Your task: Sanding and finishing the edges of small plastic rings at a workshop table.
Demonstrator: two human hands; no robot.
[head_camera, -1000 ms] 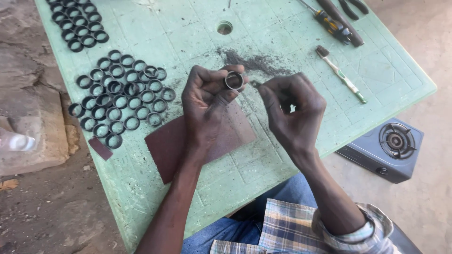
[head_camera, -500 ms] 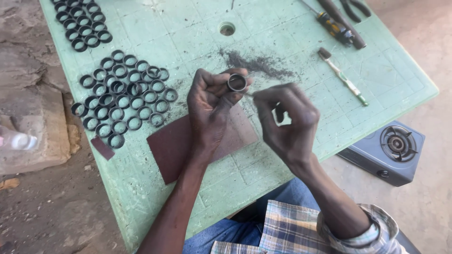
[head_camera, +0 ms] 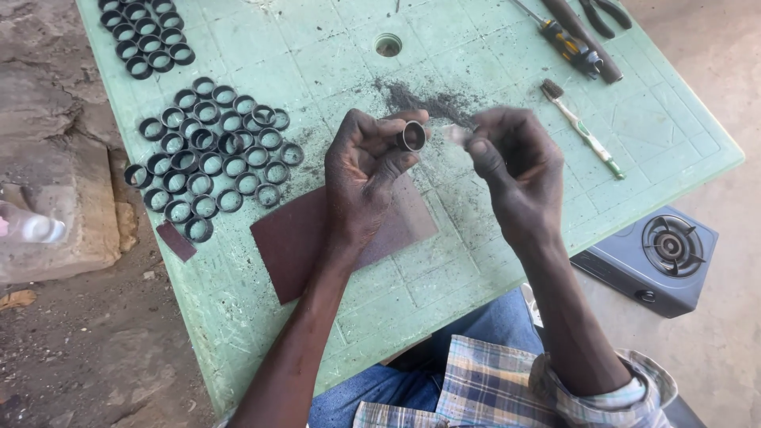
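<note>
Just above the middle of the view, the left hand (head_camera: 366,176) grips a small dark ring (head_camera: 411,136) between thumb and fingertips, holding it in the air over the pale green table (head_camera: 476,261) with its open bore turned toward the camera. At the ring's 3 o'clock, close by but apart from it, the right hand (head_camera: 515,170) is closed in a pinch around a small pale scrap (head_camera: 457,133); the scrap is blurred, so what it is made of cannot be told. Under the left wrist lies a reddish-brown abrasive sheet (head_camera: 297,242), flat on the table, with a patch of dark dust (head_camera: 428,101) at 12 o'clock from the hands. A cluster of black rings (head_camera: 210,154) sits at 9 o'clock from the left hand, a second group (head_camera: 147,40) at 11 o'clock near the table's far corner. At 2 o'clock from the right hand lie a toothbrush (head_camera: 583,131) and a screwdriver (head_camera: 567,43). Off the table at 4 o'clock, a small gas stove (head_camera: 658,257) stands on the ground.
</note>
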